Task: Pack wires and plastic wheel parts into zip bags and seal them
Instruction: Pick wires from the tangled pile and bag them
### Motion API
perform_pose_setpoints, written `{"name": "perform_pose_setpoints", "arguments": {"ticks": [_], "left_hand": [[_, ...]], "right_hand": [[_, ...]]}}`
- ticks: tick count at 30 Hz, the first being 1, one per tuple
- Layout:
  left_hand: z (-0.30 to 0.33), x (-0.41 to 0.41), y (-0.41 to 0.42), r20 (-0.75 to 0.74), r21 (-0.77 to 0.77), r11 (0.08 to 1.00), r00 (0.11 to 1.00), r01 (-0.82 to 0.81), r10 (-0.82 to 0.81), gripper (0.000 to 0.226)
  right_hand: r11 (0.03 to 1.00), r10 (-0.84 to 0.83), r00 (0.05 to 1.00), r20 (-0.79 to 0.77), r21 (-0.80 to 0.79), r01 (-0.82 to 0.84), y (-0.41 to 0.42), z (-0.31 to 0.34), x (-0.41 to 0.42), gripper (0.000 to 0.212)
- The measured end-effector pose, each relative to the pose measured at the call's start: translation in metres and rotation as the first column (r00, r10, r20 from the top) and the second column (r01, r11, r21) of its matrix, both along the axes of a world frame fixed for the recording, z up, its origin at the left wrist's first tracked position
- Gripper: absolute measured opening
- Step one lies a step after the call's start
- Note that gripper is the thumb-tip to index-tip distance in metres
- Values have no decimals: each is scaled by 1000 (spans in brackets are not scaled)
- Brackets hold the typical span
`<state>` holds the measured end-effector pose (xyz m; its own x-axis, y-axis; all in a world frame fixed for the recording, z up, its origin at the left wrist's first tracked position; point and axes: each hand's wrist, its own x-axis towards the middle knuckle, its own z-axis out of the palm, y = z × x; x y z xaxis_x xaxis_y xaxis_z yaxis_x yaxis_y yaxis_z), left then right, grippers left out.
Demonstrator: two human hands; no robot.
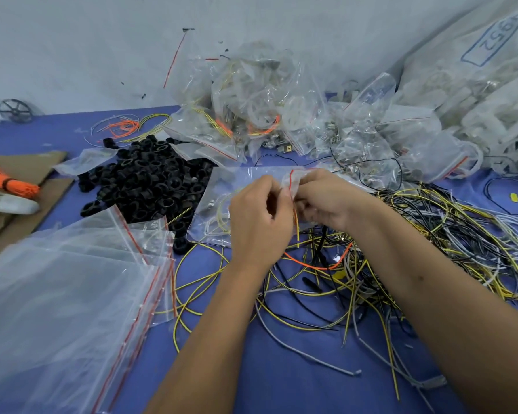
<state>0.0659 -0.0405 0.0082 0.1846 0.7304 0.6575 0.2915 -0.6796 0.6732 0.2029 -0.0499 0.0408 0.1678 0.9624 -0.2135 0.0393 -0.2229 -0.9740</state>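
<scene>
Left hand [259, 215] & right hand [323, 201] cover the mouth of the zip bag [219, 201], so can't tell if seal is closed. Stack of empty zip bags [66, 294] cut off at left & bottom edges. Contents of filled bag pile [266, 115] too jumbled to ID. Orange wire bundle [9, 182] cut by left edge.
</scene>
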Motion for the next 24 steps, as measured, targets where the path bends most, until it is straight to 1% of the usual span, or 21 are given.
{"name": "perform_pose_setpoints", "arguments": {"ticks": [2, 4, 6, 8, 9, 10, 11, 13, 14, 15, 17, 19, 21, 23, 24], "left_hand": [[0, -2, -2, 41, 2, 998, 997, 60, -60, 30], [0, -4, -2, 71, 14, 995, 992, 101, -101, 32], [1, -3, -3, 73, 30, 993, 990, 115, -117, 35], [2, -1, -5, 60, 44, 992, 991, 117, -120, 37], [3, 0, -6, 59, 58, 991, 991, 118, -121, 37], [3, 1, -7, 63, 71, 990, 990, 119, -124, 36], [4, 2, -9, 69, 84, 990, 990, 116, -122, 34], [5, 5, -11, 65, 109, 991, 994, 79, -86, 33], [5, 6, -13, 56, 120, 992, 997, 50, -57, 32], [5, 7, -14, 46, 129, 991, 999, 22, -28, 32], [5, 9, -17, 37, 145, 989, 999, -24, 19, 29], [5, 11, -20, 53, 162, 986, 998, -39, 31, 27], [6, 12, -23, 67, 196, 980, 997, -37, 25, 27], [6, 13, -23, 75, 210, 977, 997, -42, 26, 27], [5, 13, -21, 79, 194, 980, 996, -49, 34, 26]], "right_hand": [[998, -59, 995, -85, 10, 61, 4, 2, -3, 42], [989, -144, 977, -156, 20, 149, 9, 3, -7, 42], [973, -223, 951, -216, 7, 230, 14, 5, -13, 40], [967, -251, 934, -254, -32, 251, 16, 5, -19, 39], [971, -238, 935, -263, -41, 235, 17, 4, -22, 39], [982, -189, 940, -286, -37, 186, 15, 4, -24, 41], [993, -115, 941, -317, -21, 114, 13, 3, -26, 49], [998, 60, 919, -390, 24, -55, 7, 2, -29, 76], [991, 132, 914, -383, 42, -125, 3, 2, -31, 83], [981, 194, 930, -312, 58, -185, -1, 1, -33, 85], [975, 219, 956, -196, 87, -206, -3, -2, -35, 76], [987, 144, 989, -24, 74, -142, -4, -3, -37, 55], [998, 42, 987, 157, 36, -49, 3, -9, -29, 42], [1000, 20, 974, 227, -8, -19, 8, -8, -28, 42], [999, 45, 944, 326, 0, -48, 10, -6, -28, 44]]}}
